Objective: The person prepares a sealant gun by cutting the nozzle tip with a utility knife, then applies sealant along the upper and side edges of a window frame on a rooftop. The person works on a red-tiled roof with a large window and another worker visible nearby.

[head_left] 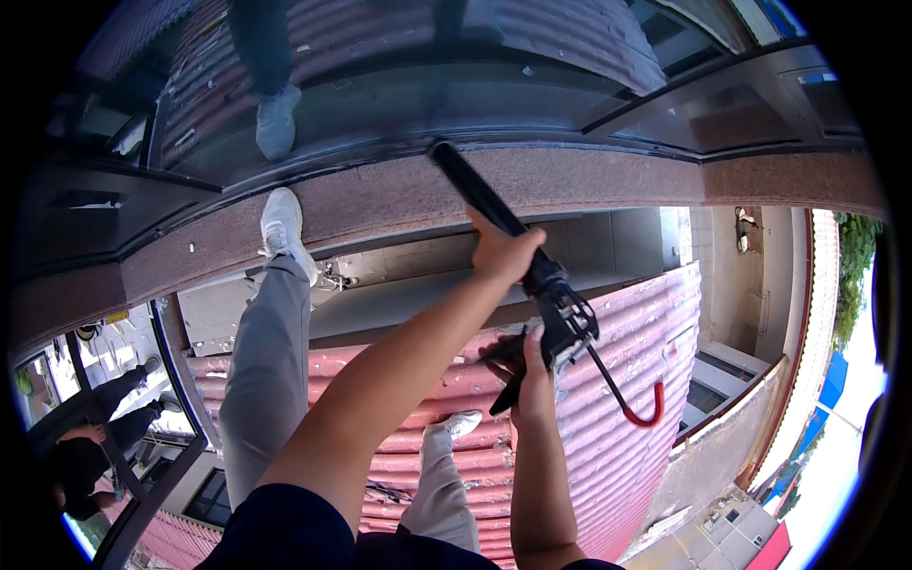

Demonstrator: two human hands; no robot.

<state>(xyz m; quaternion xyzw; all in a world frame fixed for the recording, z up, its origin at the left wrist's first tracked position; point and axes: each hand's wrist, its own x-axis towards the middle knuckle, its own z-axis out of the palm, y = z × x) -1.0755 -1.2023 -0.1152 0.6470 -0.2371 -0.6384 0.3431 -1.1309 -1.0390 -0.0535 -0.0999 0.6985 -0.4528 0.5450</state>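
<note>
A black caulking gun (pixel 483 199) slants across the middle, its front end beside the lower frame of a dark window (pixel 418 95). My left hand (pixel 503 252) is wrapped round the barrel. Lower down, my right hand (pixel 534 375) grips the gun at its handle and trigger. Behind the handle sticks out a thin rod (pixel 608 380) that curves into a red hook. Whether the tip touches the seam under the glass I cannot tell.
My one foot in a white shoe (pixel 282 228) is on the narrow brownish ledge (pixel 380 190) under the window; the other shoe (pixel 461 424) is over a red corrugated roof (pixel 627 332). A grey recess lies between ledge and roof. Framed glass (pixel 114 399) stands at the left.
</note>
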